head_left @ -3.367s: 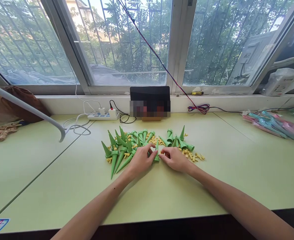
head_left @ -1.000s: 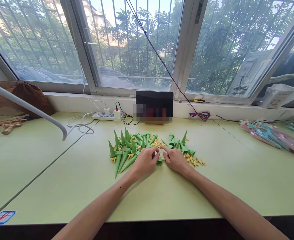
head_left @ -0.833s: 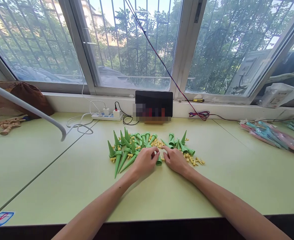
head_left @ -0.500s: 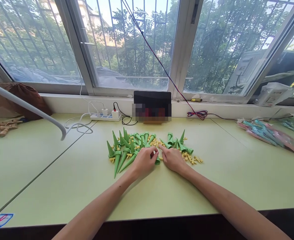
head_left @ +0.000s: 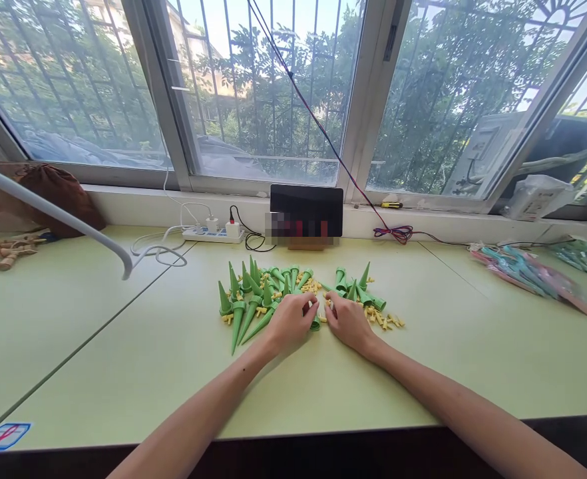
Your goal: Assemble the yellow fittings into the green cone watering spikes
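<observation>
My left hand (head_left: 293,318) rests at the right side of a spread of green plastic spikes (head_left: 249,314), its fingers curled and pressed together. Whatever they hold is hidden. The round open end of a green spike (head_left: 315,325) shows just below those fingertips. Opposite it, my right hand (head_left: 349,320) has its fingers bent in and closed, close to small yellow plastic valve-like pieces (head_left: 311,286); what is in them is too small to make out. Beyond the right hand lie more green spikes (head_left: 376,301) and loose yellow pieces (head_left: 386,319).
Behind the pile stands a dark tablet (head_left: 306,206) on a wooden stand. A power strip (head_left: 213,233) with white cables lies to its left. A white curved rod (head_left: 64,206) reaches in from the left. Plastic-wrapped packs (head_left: 528,273) lie on the right, and a brown bag (head_left: 56,199) stands far left.
My right hand has drawn its outstretched index finger back from the yellow pieces and curled it in. The left hand keeps nearly the same pose. The camera view has shifted slightly.
</observation>
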Demonstrator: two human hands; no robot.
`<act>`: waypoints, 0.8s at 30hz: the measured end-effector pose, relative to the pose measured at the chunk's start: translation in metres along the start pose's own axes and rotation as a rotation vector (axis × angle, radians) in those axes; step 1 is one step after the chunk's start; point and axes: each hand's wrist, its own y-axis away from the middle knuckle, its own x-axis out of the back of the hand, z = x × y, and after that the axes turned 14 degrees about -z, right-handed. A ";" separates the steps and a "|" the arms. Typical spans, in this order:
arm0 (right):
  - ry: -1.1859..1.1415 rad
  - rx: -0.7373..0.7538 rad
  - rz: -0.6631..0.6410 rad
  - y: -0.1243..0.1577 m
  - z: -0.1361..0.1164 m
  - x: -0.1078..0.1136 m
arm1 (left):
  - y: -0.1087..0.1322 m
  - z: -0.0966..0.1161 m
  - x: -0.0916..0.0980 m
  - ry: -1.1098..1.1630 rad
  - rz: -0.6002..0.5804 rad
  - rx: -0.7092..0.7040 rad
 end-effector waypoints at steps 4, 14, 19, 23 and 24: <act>0.011 -0.038 -0.023 -0.001 0.000 -0.001 | 0.000 0.000 0.000 -0.005 0.000 -0.007; -0.065 0.047 0.037 0.002 -0.001 -0.004 | 0.004 -0.002 0.000 -0.011 -0.010 -0.004; -0.308 0.146 0.129 0.004 -0.003 -0.003 | 0.008 0.000 0.004 0.006 0.036 -0.007; -0.492 0.265 0.115 0.008 -0.009 0.001 | 0.010 -0.001 0.007 0.024 0.088 -0.036; -0.528 0.281 0.102 0.009 -0.010 0.002 | 0.011 -0.001 0.008 0.024 0.085 -0.048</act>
